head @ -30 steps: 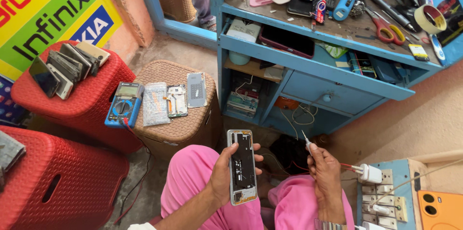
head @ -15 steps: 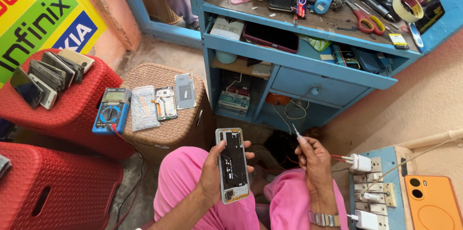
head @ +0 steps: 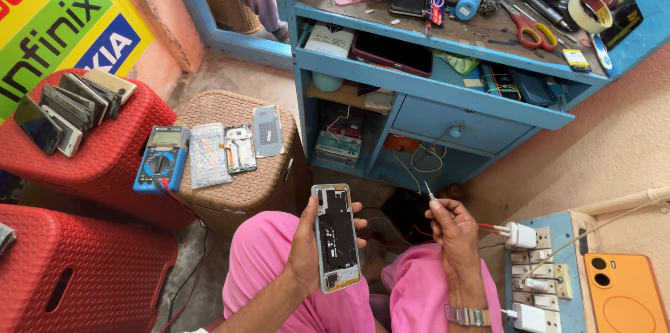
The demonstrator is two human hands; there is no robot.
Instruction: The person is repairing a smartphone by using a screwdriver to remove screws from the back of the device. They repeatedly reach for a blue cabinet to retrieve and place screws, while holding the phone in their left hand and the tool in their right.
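My left hand point(head: 307, 249) grips an opened smartphone point(head: 336, 237) with its back cover off, the dark inner parts facing up, held over my pink-clad lap. My right hand point(head: 455, 230) pinches a thin pointed tool, a small screwdriver point(head: 429, 191), with its tip up and to the left, a short way right of the phone and not touching it. A metal watch sits on my right wrist.
A brown wicker stool point(head: 237, 193) ahead carries a blue multimeter point(head: 162, 159), a clear bag and phone parts. Red plastic stools point(head: 105, 144) at left hold several phones. A blue workbench point(head: 447, 75) holds tools, scissors and tape. A power strip point(head: 537, 263) and an orange phone point(head: 624, 291) lie at right.
The view has shifted slightly, so everything sits a little lower and to the right. Both hands keep the same hold on the phone and the tool.
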